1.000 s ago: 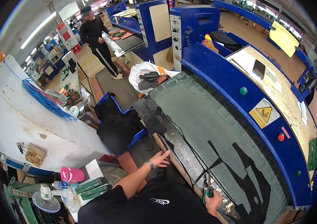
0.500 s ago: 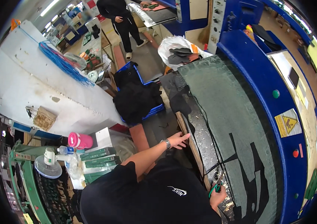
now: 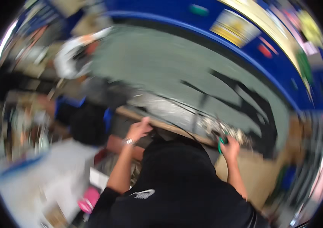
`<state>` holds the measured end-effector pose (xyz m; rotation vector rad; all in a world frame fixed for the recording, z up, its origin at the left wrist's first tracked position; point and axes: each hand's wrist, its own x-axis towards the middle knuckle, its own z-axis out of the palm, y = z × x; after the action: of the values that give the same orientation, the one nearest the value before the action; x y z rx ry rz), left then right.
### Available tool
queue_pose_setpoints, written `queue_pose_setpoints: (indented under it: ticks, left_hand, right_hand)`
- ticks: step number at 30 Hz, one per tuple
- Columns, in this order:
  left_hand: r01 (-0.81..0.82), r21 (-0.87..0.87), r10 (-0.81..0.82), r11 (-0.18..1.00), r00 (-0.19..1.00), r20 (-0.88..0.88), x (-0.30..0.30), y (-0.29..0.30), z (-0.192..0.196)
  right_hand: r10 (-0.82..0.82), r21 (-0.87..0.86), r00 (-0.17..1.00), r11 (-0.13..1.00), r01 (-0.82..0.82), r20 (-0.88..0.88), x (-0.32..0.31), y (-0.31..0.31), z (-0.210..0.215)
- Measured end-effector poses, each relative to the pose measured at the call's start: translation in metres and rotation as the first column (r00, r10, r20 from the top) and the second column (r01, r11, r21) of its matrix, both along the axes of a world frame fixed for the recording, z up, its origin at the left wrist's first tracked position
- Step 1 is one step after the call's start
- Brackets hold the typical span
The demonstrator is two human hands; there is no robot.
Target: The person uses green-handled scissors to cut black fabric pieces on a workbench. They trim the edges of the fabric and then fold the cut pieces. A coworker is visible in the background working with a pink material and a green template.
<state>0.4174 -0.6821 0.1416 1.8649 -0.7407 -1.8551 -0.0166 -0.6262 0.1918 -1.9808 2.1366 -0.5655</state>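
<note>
Motion blurs the whole picture. My right hand (image 3: 231, 149) is closed around green-handled scissors (image 3: 221, 144), at the near edge of the work surface on the right. Beside the wooden strip (image 3: 180, 130) along that edge is my left hand (image 3: 139, 130), with a watch on its wrist; its fingers are too smeared to read. Between the hands, a thin black strip (image 3: 176, 105) runs along the worn silvery ledge (image 3: 161, 104). Black cut-out pieces of sheet material (image 3: 241, 100) lie on the green-grey bed (image 3: 150, 53) beyond the scissors.
A blue machine frame (image 3: 161, 17) with buttons and a yellow warning sign (image 3: 235, 27) curves behind the bed. A white sack (image 3: 67, 60) stands at its left end. Black material (image 3: 89, 123) fills a blue crate at the left. Brown board (image 3: 252, 173) lies at the right.
My view has swung to the right, so the bed now lies across the picture and the machine along its top. The scissors remain in my right hand; my left stays near the wooden strip.
</note>
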Motion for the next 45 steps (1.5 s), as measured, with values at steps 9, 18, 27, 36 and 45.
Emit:
queue_pose_setpoints:
  ticks: [9, 18, 27, 36, 45]
  left_hand:
    - [0.556, -0.088, -0.557, 0.826, 0.784, -0.273, -0.026, -0.043, 0.031]
    - [0.632, -0.313, -0.626, 0.708, 0.768, 0.134, -0.156, -0.100, 0.065]
    - [0.786, -0.617, -0.699, 0.026, 0.456, 0.551, -0.449, -0.158, 0.080]
    - [0.987, -0.160, -0.241, 0.019, 0.160, 0.957, -0.628, -0.210, 0.028]
    - [0.862, -0.507, -0.443, 0.012, 0.459, 0.770, -0.569, -0.231, 0.047]
  right_hand:
    - [-0.699, 0.153, 0.707, 0.715, 0.683, 0.107, -0.005, 0.100, 0.037]
    - [-0.861, 0.130, 0.157, 0.248, 0.960, 0.484, -0.167, 0.229, -0.052]
    - [-0.258, 0.369, -0.300, 0.284, 0.885, 0.918, -0.354, 0.254, -0.140]
    - [-0.088, 0.265, -0.255, 0.488, 0.832, 0.963, -0.385, 0.205, -0.134]
    - [-0.780, 0.118, 0.328, 0.452, 0.884, 0.533, -0.396, 0.234, 0.075]
